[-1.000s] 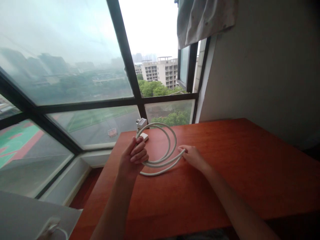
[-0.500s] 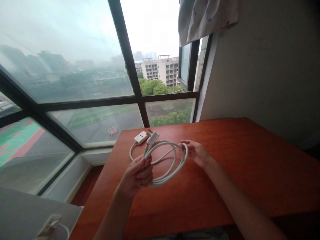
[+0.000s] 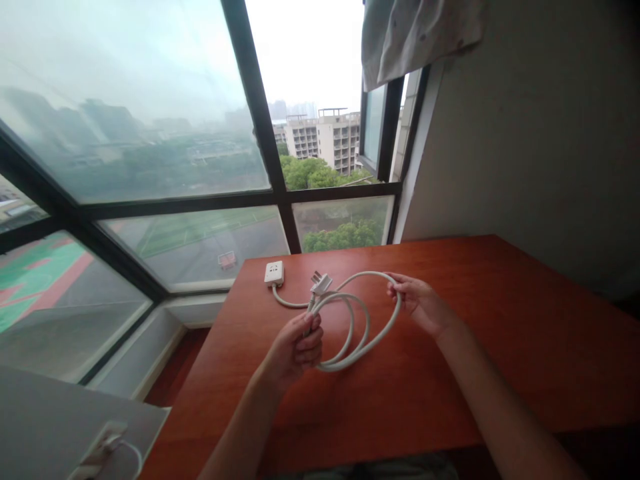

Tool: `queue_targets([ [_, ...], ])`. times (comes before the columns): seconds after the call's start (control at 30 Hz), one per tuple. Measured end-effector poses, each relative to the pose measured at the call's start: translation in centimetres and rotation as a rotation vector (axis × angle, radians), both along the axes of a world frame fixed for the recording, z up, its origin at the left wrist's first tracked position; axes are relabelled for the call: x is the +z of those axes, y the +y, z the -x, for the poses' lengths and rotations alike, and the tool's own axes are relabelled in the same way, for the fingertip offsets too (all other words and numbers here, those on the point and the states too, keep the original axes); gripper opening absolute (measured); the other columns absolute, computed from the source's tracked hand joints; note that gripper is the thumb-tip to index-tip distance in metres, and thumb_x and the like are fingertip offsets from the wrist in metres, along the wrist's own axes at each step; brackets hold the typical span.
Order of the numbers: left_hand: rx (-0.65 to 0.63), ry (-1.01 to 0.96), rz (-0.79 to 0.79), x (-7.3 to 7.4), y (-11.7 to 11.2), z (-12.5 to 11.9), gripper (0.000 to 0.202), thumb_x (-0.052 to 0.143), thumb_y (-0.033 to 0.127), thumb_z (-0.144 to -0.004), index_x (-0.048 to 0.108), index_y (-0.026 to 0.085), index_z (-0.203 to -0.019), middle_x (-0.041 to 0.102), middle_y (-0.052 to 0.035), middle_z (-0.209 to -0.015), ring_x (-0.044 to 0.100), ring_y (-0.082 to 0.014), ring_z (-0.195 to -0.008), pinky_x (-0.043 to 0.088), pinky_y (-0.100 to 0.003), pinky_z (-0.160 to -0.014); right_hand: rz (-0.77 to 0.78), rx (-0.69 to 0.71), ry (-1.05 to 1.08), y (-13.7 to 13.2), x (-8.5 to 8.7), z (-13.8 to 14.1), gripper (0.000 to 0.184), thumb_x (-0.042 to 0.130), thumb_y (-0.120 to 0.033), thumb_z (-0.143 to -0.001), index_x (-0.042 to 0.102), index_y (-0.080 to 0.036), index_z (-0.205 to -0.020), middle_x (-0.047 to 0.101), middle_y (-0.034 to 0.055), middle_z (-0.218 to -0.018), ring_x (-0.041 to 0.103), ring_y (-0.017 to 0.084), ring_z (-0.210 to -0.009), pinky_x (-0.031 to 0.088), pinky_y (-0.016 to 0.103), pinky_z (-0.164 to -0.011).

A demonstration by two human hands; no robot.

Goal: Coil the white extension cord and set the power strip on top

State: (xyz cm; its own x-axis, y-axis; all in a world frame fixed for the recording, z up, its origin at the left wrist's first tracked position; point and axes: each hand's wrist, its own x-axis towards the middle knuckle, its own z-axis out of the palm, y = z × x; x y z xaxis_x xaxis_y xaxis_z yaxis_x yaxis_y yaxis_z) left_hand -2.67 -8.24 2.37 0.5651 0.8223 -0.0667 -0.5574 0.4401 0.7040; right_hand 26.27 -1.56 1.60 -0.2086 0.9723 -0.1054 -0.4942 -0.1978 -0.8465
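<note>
A white extension cord (image 3: 361,345) hangs in loops between my two hands, above a reddish-brown table. My left hand (image 3: 299,348) is closed round the gathered strands, and the cord's white plug (image 3: 321,284) pokes up just past the fingers with its metal pins pointing up and away. On the right, my right hand (image 3: 414,299) pinches one wider loop between thumb and fingers. The cord's socket end (image 3: 274,274), a small white block, lies on the table near its far left corner, joined by a curve of cable.
The reddish-brown table (image 3: 480,340) reaches to the window frame (image 3: 340,195) at the back. A curtain (image 3: 415,40) hangs at the upper right beside a grey wall (image 3: 530,147). At the lower left, a wall outlet (image 3: 103,447) has a white plug in it.
My right hand has moved right, drawing one loop wider. My left hand and the plug have shifted right. The socket end has turned and moved left, apart from the plug.
</note>
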Motion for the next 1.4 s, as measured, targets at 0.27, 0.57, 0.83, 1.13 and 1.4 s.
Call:
queue_targets([
  [0.27,-0.040,0.008,0.036,-0.3,0.0,-0.2,0.021,0.054,0.037,-0.089,0.047,0.019,-0.082,0.022,0.0109,-0.049,0.013,-0.0035,-0.036,0.022,-0.013,-0.034,0.043,0.072,-0.358,-0.5,-1.9,-0.9,0.038,0.070,-0.027,-0.071,0.064,-0.016,-0.107,0.067,0.0038,-0.088,0.048,0.006,-0.051,0.039,0.019,-0.044],
  [0.57,-0.054,-0.001,0.068,-0.4,0.1,0.2,0.022,0.056,0.037,-0.089,0.048,0.018,-0.081,0.020,0.0108,-0.049,0.012,-0.0031,-0.037,0.018,-0.013,-0.034,-0.146,0.297,-0.917,3.9,-2.7,1.3,0.027,0.061,-0.028,-0.078,0.065,-0.011,-0.098,0.066,0.0034,-0.069,0.054,0.009,-0.052,0.042,0.020,-0.048],
  [0.83,-0.071,-0.027,0.084,-0.7,0.1,0.1,0.020,0.055,0.036,-0.089,0.048,0.018,-0.082,0.021,0.0107,-0.050,0.013,-0.0029,-0.037,0.019,-0.013,-0.034,-0.190,0.607,-1.108,9.1,-1.5,8.2,0.017,0.063,-0.027,-0.073,0.068,-0.012,-0.079,0.055,-0.0029,-0.053,0.046,0.007,-0.045,0.034,0.017,-0.043],
  [1.13,-0.067,-0.029,0.095,-0.9,0.1,0.0,0.021,0.057,0.036,-0.088,0.046,0.018,-0.082,0.023,0.0109,-0.049,0.014,-0.0026,-0.037,0.016,-0.013,-0.035,-0.294,0.233,-0.746,11.9,3.6,8.6,0.028,0.067,-0.040,-0.070,0.064,-0.013,-0.077,0.041,-0.0065,-0.050,0.030,0.004,-0.042,0.020,0.019,-0.039],
  [1.4,-0.029,-0.031,0.106,-1.0,0.3,-0.4,0.022,0.059,0.036,-0.086,0.046,0.018,-0.082,0.023,0.0110,-0.050,0.014,-0.0029,-0.037,0.017,-0.014,-0.036,-0.534,-0.047,-0.196,9.3,12.4,5.4,0.032,0.076,-0.042,-0.068,0.066,-0.019,-0.088,0.057,-0.0016,-0.071,0.043,0.006,-0.054,0.032,0.020,-0.046],
])
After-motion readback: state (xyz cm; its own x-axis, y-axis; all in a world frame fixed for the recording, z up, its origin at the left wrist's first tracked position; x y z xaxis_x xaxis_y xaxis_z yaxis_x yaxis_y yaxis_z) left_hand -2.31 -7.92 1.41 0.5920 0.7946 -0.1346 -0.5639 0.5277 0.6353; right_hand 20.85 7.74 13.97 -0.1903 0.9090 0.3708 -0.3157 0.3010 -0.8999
